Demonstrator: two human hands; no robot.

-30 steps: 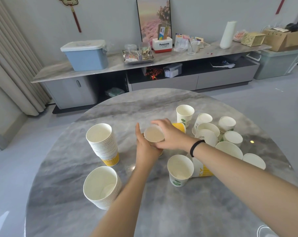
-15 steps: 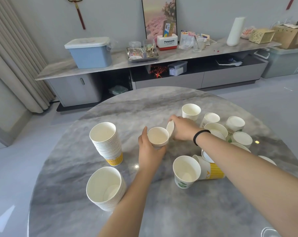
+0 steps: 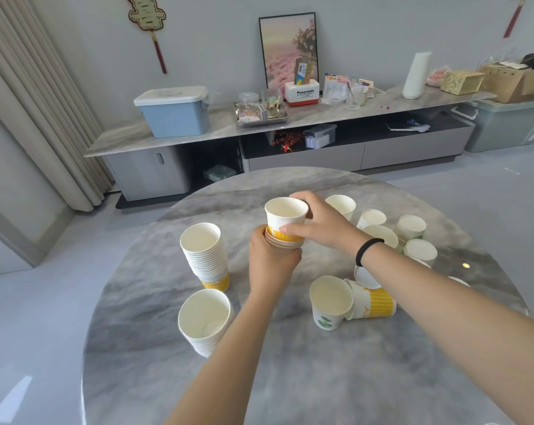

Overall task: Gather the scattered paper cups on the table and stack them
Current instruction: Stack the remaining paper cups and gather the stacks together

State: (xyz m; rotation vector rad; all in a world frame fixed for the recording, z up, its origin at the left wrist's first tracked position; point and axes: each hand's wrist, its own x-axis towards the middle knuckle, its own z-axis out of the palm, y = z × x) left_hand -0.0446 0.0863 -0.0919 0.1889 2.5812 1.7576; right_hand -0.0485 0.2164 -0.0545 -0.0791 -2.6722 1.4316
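My left hand (image 3: 270, 265) grips a short stack of cups (image 3: 282, 243) above the middle of the round marble table (image 3: 321, 378). My right hand (image 3: 324, 225) holds a white cup with a yellow band (image 3: 285, 220), its base set into the top of that stack. Two tall stacks stand on the left: an upright stack (image 3: 206, 256) and a nearer stack (image 3: 204, 320) leaning toward me. Loose cups (image 3: 413, 237) are scattered on the right; one green-printed cup (image 3: 330, 302) stands beside a yellow-banded cup (image 3: 373, 303) lying on its side.
Behind the table runs a low grey cabinet (image 3: 290, 154) with a blue storage box (image 3: 175, 113), a tray of jars (image 3: 261, 111) and a framed picture (image 3: 288, 49). Curtains (image 3: 36, 102) hang at the left. The floor around the table is grey.
My right hand picked up a yellow-banded cup from the right and brought it over the stack in my left hand. My left hand lifted the stack slightly. The camera tilted up.
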